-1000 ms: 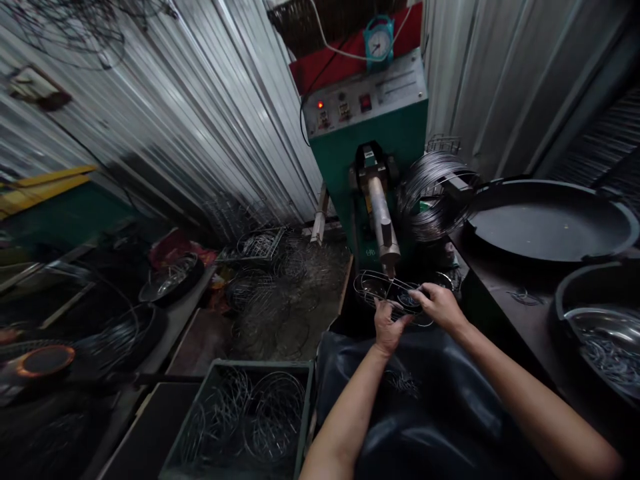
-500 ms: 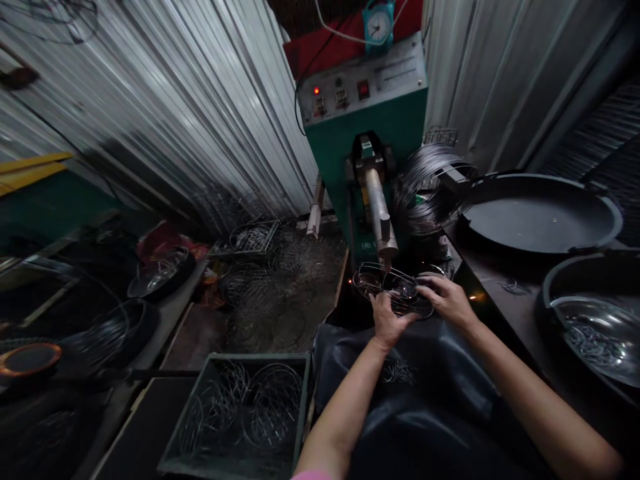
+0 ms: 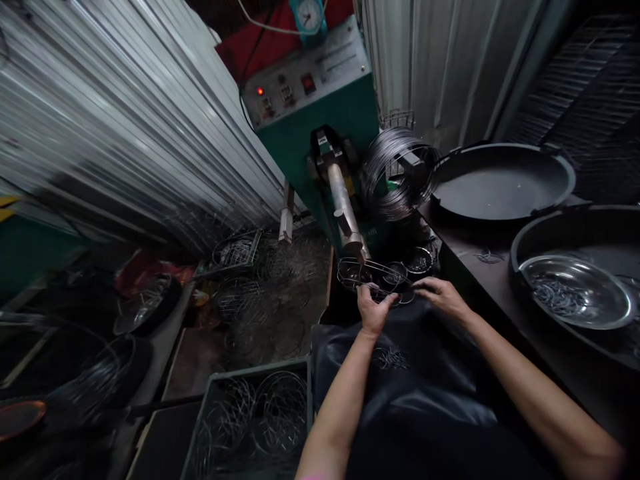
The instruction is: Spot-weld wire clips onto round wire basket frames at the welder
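Observation:
My left hand (image 3: 373, 311) is closed on the near rim of a round wire frame (image 3: 383, 267), thumb stretched to the right along it. The frame sits under the tip of the metal arm of a green machine (image 3: 295, 143). At the frame's right side my right hand (image 3: 444, 299) has its thumb and fingers pinched together. Whatever lies between those fingertips is too small and dark to make out. Small bent wire pieces (image 3: 391, 358) lie on the black apron (image 3: 425, 380) over my lap, below both hands.
A coil of wire (image 3: 395, 177) hangs right of the machine. On the right bench stand a large black pan (image 3: 505, 183) and a metal bowl (image 3: 607, 300) with small wire pieces. A green crate (image 3: 215, 380) of wire frames stands at lower left. More wire frames lie on the floor.
The view has swung right, so everything sits further left. My right hand has drawn slightly away from the frame's upper right side, its fingers now pinched. My left hand keeps its hold.

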Demonstrator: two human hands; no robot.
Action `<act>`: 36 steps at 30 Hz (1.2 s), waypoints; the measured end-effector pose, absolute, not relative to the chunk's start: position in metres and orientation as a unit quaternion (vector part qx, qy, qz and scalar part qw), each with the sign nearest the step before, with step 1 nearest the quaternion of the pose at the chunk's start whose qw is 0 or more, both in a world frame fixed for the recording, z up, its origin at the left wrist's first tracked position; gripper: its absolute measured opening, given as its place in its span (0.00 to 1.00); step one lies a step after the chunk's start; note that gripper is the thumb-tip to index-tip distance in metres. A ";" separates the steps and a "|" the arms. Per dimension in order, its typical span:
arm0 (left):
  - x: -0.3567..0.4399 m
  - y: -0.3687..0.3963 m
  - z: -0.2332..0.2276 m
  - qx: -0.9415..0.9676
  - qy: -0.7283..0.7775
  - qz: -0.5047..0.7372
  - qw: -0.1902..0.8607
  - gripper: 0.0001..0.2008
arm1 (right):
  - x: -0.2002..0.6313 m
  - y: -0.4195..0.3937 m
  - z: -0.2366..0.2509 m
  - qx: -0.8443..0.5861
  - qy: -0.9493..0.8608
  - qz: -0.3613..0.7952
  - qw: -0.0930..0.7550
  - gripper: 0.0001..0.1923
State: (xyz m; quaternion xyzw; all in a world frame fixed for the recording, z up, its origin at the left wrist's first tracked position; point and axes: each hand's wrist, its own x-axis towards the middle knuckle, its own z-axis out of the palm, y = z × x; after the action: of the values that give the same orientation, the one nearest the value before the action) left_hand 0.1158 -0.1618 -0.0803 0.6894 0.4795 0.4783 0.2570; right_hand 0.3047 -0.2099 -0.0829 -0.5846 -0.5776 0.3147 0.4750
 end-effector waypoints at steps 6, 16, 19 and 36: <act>0.117 -0.166 -0.078 0.629 0.489 0.506 0.329 0.20 | 0.315 -0.210 -0.074 -0.570 -0.598 0.297 0.479 0.19; 0.100 -0.146 -0.085 0.528 0.490 0.558 0.413 0.20 | 0.289 -0.177 -0.044 -0.526 -0.643 0.311 0.461 0.22; 0.099 -0.137 -0.082 0.487 0.478 0.574 0.453 0.20 | 0.284 -0.167 -0.036 -0.529 -0.653 0.291 0.457 0.22; 0.102 -0.122 -0.071 0.404 0.403 0.600 0.561 0.21 | 0.286 -0.161 -0.032 -0.537 -0.660 0.255 0.460 0.19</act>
State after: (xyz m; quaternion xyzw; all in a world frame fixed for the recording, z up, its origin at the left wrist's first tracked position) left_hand 0.1020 -0.1220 -0.0706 0.4039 0.4032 0.5997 0.5610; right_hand 0.2858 -0.1609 -0.0317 -0.5369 -0.6600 0.2545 0.4597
